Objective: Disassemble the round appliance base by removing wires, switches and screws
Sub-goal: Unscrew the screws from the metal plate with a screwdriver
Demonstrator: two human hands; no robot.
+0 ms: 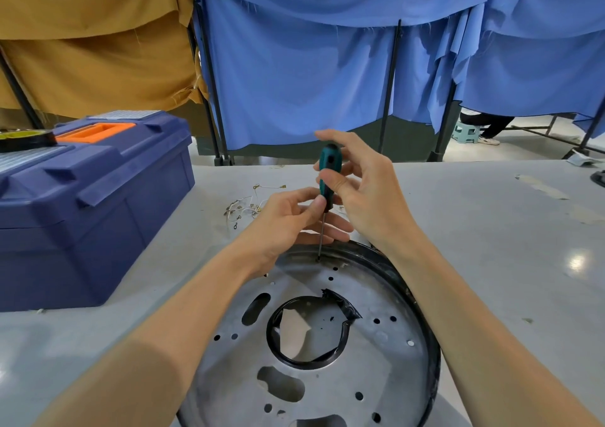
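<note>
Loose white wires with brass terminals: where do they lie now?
In the head view, the wires lie on the grey table left of centre, beyond the left hand and round metal appliance base, right of the blue toolbox.

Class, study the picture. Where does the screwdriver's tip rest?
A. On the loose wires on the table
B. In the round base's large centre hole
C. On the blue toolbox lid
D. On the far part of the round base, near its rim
D: the screwdriver, held by the left hand and right hand, meets the round base close to its far rim.
</note>
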